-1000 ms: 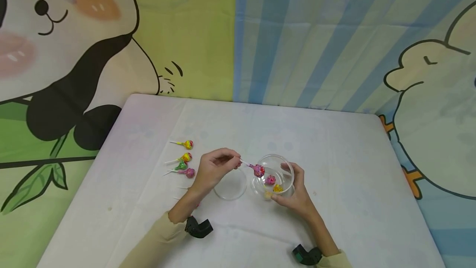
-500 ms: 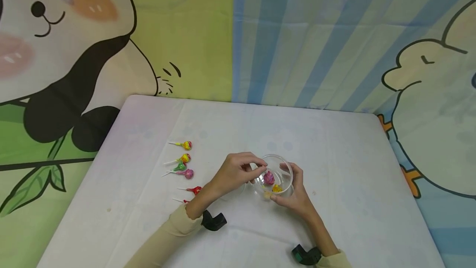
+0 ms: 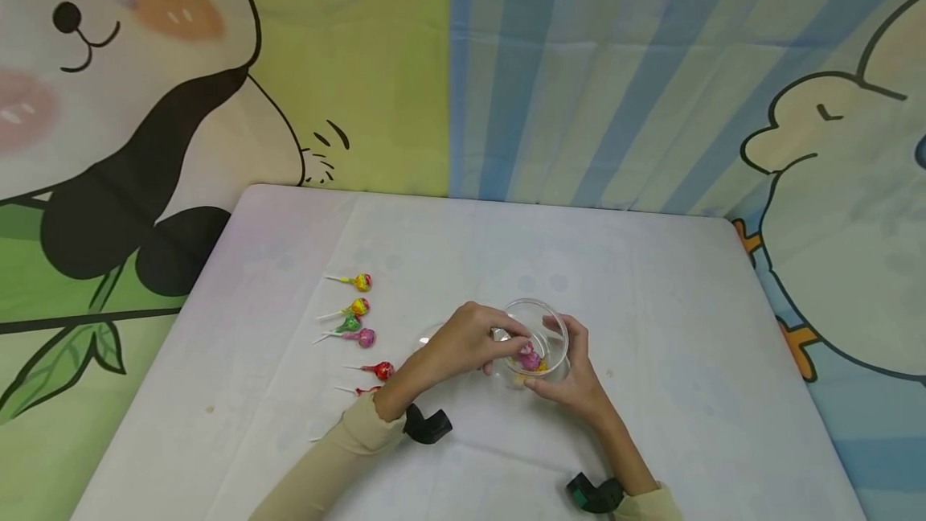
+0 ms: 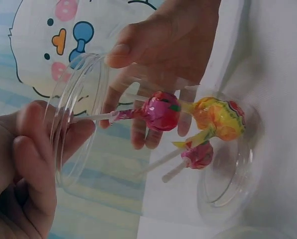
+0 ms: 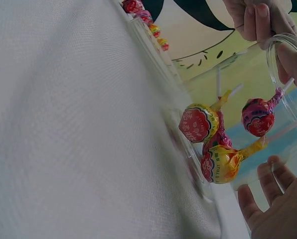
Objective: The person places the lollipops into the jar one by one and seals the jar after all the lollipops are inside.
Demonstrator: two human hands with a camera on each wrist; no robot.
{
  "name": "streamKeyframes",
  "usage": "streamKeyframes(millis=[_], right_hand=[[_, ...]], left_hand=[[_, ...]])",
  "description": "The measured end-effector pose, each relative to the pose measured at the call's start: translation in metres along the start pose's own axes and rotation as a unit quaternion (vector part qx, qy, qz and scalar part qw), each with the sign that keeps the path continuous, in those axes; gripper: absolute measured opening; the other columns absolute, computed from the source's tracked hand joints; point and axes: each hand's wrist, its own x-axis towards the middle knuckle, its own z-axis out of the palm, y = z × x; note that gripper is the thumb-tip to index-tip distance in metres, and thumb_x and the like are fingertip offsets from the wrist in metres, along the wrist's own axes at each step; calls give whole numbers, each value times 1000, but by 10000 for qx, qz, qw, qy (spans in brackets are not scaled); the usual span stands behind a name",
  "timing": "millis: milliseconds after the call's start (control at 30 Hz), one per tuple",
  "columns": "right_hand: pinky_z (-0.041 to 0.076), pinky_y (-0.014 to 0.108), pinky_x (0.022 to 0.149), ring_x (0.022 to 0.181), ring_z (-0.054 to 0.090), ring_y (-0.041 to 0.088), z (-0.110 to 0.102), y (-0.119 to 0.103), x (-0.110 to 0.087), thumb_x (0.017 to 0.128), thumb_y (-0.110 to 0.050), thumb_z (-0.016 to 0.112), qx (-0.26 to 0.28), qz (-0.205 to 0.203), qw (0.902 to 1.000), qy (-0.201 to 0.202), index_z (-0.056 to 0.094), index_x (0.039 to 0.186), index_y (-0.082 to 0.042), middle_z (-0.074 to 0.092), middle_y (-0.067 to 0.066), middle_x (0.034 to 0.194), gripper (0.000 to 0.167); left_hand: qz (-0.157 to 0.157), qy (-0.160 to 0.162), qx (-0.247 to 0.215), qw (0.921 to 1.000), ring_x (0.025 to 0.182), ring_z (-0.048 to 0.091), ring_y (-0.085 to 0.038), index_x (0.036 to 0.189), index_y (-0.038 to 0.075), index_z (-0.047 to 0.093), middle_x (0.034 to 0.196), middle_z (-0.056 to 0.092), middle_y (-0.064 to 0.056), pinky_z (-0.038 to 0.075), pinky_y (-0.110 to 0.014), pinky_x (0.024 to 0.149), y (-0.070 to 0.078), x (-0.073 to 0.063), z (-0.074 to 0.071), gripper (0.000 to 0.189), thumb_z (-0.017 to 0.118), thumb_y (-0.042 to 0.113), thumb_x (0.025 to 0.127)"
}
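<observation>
In the head view my left hand (image 3: 477,340) reaches over the mouth of a clear plastic jar (image 3: 555,368). It pinches the white stick of a pink-and-red lollipop (image 4: 161,110), whose wrapped head hangs inside the jar. Around the jar's right side curl the fingers and thumb of my right hand (image 3: 576,372), steadying it on the table. Lower in the jar lie two yellow lollipops (image 5: 221,164) and a pink lollipop (image 4: 198,155), sticks slanting toward the mouth.
Left of my hands, a loose column of lollipops lies on the white-covered table (image 3: 687,304): yellow (image 3: 361,283), green (image 3: 352,323), pink (image 3: 366,338) and red ones (image 3: 384,371). My left forearm covers part of it. A clear round lid (image 3: 427,334) shows behind my left hand.
My left hand has moved right, carrying the pink-and-red lollipop from beside the rim down into the jar. My right hand keeps its hold on the jar in the same place.
</observation>
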Motion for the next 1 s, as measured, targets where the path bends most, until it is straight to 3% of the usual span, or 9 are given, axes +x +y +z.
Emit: streamKeyframes(millis=[200,433,700,833,933,1000], right_hand=[[26,11,107,134,34,18,1,0,0,64,4,82,34,28,10000,-26,18,141,1,35,25,140,101],[24,10,107,134,34,19,1,0,0,64,5,82,92,-28,10000,-22,19,141,2,35,24,140,100],[25,9,106,134,35,13,1,1,-1,64,5,82,133,92,9999,-26,18,140,3,35,24,139,99],[25,9,106,134,36,15,1,2,0,63,4,83,68,3,10000,11,19,140,5,37,21,139,100],[25,8,106,134,37,14,0,2,0,62,3,83,21,-94,10000,17,19,140,4,38,18,139,101],[25,8,106,134,37,13,0,1,1,61,3,83,-24,-164,9999,28,20,141,3,38,18,138,102]], left_hand=[[-620,-408,-195,9971,33,54,-7,100,14,77,83,76,0,42,-21,37,3,4,2,14,71,19,88],[-1077,-720,37,9916,34,54,-5,96,15,76,84,75,6,40,-20,36,11,10,0,10,70,18,89],[-1514,-932,409,9832,35,55,-3,102,12,74,88,75,4,40,-19,37,20,12,0,14,67,15,91],[-1338,-848,560,9858,34,53,-1,114,13,70,93,75,2,39,-18,39,21,8,0,23,64,17,93],[-876,-606,660,9921,33,49,2,121,14,67,100,75,1,40,-17,40,19,1,-4,27,62,20,95],[-472,-250,804,9953,34,45,4,122,15,67,105,74,1,41,-16,41,18,-6,-10,27,62,20,95]])
